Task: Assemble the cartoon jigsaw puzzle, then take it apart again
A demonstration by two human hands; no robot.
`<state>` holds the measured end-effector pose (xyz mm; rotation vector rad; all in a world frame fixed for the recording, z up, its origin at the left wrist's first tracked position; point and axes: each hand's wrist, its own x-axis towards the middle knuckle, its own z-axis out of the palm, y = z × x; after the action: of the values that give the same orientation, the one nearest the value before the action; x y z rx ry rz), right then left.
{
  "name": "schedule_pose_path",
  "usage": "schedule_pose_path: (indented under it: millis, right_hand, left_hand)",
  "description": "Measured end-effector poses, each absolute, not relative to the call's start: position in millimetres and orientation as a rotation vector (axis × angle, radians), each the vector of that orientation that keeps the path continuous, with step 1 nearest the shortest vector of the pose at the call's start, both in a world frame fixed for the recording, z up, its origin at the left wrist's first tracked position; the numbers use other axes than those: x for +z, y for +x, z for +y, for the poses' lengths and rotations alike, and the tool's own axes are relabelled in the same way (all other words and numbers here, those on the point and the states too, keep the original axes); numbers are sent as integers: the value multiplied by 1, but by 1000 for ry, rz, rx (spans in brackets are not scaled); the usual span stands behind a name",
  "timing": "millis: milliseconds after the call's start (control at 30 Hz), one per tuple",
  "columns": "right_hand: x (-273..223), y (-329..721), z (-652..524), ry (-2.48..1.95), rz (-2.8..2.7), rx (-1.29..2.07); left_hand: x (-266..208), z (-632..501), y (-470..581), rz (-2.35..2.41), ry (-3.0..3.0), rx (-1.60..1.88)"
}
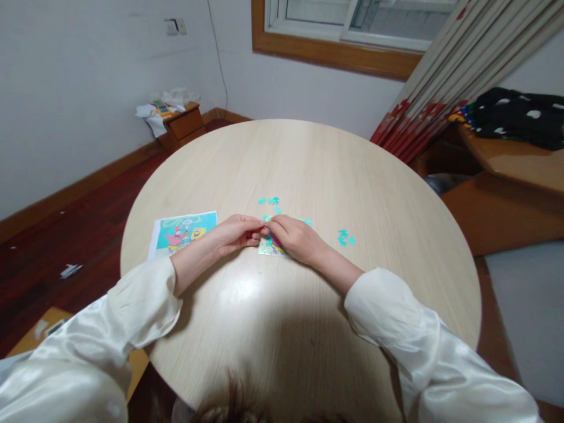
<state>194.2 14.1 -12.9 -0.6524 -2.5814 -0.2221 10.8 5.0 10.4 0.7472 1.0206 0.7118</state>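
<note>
A partly assembled jigsaw puzzle (268, 249) lies on the round table, largely covered by my right hand (293, 236). The fingers of that hand are bent together over the puzzle's upper left part. My left hand (240, 234) comes in from the left, thumb and forefinger closed, its tips meeting the right fingertips at the puzzle's left edge. Whatever sits between the fingertips is too small and hidden to make out. Loose turquoise puzzle pieces (274, 201) lie just beyond the hands, and more loose pieces (342, 239) lie to the right. Left of my left hand is a printed cartoon picture (176, 232).
The pale wooden round table (299, 158) spreads out on all sides of the hands. A small wooden cabinet (185, 123) with papers stands at the back left. On the right are a curtain (440, 88) and a wooden desk (520, 200) with dark spotted cloth (520, 114).
</note>
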Motion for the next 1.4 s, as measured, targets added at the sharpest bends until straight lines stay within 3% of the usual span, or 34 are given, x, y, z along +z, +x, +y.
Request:
schedule_pose_path:
  millis: [300,567,1400]
  right_hand:
    - [-22,199,14,-804,-2247,132]
    - [-32,206,22,-877,-2162,246]
    - [-39,206,21,-908,-2319,212]
  left_hand:
    - [12,10,1,1296,1064,641]
    - [11,29,-2,1406,1188,454]
    - [9,35,7,1440,1197,354]
